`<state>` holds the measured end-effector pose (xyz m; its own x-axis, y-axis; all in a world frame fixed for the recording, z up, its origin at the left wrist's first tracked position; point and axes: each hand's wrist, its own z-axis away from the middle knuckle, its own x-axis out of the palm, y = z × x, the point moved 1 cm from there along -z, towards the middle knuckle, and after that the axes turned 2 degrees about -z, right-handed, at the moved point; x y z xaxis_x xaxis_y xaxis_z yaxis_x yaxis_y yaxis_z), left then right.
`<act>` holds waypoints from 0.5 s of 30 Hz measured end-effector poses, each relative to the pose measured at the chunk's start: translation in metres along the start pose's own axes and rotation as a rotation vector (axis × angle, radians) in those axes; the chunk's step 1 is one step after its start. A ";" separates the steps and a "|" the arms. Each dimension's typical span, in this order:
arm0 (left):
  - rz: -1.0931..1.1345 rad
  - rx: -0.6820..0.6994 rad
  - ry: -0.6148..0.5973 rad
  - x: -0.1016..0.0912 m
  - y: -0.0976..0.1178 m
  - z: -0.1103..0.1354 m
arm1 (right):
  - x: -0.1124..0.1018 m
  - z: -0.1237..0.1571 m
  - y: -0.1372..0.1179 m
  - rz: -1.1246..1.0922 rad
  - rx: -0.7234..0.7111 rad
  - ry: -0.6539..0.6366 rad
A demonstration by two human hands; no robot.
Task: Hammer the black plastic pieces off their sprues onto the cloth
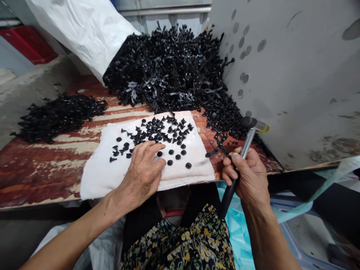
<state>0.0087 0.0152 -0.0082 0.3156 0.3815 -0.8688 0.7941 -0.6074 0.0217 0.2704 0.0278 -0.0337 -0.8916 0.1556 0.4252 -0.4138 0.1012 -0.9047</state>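
Right hand (249, 178) grips a mallet (247, 144) (rubber-headed), left hand (143, 168) spread beside black fasteners (159, 153).

Soft, even light was spread around the white cloth (98, 180), shadows were faint, and the frame's edges were bowed by distortion.

place: small-parts workshop | signs: paint-worn wooden workbench (42, 168) | heaped black moulded plastic parts (168, 71) | scuffed grey panel (295, 75) | white sack (81, 33)
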 end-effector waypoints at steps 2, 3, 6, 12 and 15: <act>0.036 -0.039 0.001 -0.006 0.002 0.002 | 0.000 0.000 0.000 0.004 -0.003 -0.007; 0.052 -0.046 0.008 -0.010 0.001 0.001 | 0.000 0.000 0.000 0.006 -0.002 -0.011; 0.054 -0.081 0.038 -0.015 -0.011 -0.009 | 0.000 0.000 0.001 -0.006 -0.001 -0.012; -0.004 -0.057 -0.046 0.003 -0.039 -0.048 | 0.001 -0.001 0.001 -0.017 0.000 -0.019; -0.025 -0.022 -0.093 0.011 -0.038 -0.057 | 0.001 -0.001 0.001 -0.022 0.002 -0.024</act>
<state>0.0114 0.0824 0.0099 0.2464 0.3295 -0.9115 0.8130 -0.5822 0.0093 0.2687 0.0291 -0.0344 -0.8862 0.1301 0.4447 -0.4341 0.1023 -0.8950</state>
